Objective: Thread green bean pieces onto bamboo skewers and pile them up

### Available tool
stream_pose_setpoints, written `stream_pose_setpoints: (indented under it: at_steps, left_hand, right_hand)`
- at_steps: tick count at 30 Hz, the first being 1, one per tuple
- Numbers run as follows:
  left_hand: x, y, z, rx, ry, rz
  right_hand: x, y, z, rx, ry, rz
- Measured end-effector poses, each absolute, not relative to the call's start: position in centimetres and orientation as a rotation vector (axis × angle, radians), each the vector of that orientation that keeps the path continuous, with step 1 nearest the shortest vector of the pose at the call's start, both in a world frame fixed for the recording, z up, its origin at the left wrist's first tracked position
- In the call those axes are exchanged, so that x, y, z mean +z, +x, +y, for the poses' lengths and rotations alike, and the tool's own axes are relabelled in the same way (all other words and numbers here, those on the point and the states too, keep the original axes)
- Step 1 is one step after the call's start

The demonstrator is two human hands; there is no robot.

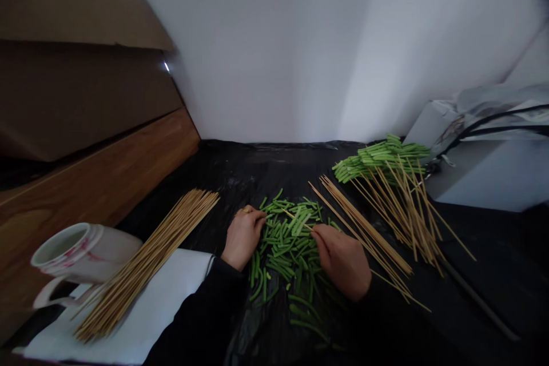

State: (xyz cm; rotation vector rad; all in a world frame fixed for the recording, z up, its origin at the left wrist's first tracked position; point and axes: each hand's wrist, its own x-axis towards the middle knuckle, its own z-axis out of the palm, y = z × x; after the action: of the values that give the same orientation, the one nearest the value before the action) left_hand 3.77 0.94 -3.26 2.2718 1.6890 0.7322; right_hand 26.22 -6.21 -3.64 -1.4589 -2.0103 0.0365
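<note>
Cut green bean pieces (287,249) lie in a loose pile between my hands on black plastic. My right hand (343,260) is closed on a thin wooden skewer, with several bean pieces threaded side by side near its far end. At the left edge of the pile, my left hand (244,235) has thumb and fingertips pinched together; what they hold, if anything, is too small to make out. Loose skewers (364,223) lie just right of my right hand. Behind them at the right is a stack of skewered beans (381,157), their bare sticks pointing toward me.
A thick bundle of skewers (150,263) rests across a white sheet (171,291) at the left, beside a tipped mug (86,249). Cardboard (77,80) stands at the left, a white wall (266,51) behind, and a pale box (493,171) at the right.
</note>
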Motion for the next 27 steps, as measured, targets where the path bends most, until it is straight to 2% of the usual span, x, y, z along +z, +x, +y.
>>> stream_pose_setpoints:
  at_steps: [6, 12, 17, 27]
  left_hand:
    - [-3.0, 4.0, 0.8, 0.899, 2.178, 1.629]
    - [-2.3, 4.7, 0.9, 1.195, 1.486, 1.341]
    - [-1.9, 5.1, 0.5, 1.139, 0.97, 1.025]
    - [-1.6, 5.5, 0.1, 1.062, 0.819, 0.916]
  right_hand:
    - [-3.6, 26.1, -6.3, 0.047, -1.438, -2.018]
    - [-3.4, 25.9, -6.5, 0.083, -1.399, -2.025]
    - [-3.3, 25.9, -6.6, 0.12, -1.378, -2.03]
    - [-3.1, 25.8, -6.7, 0.11, -1.372, -2.029]
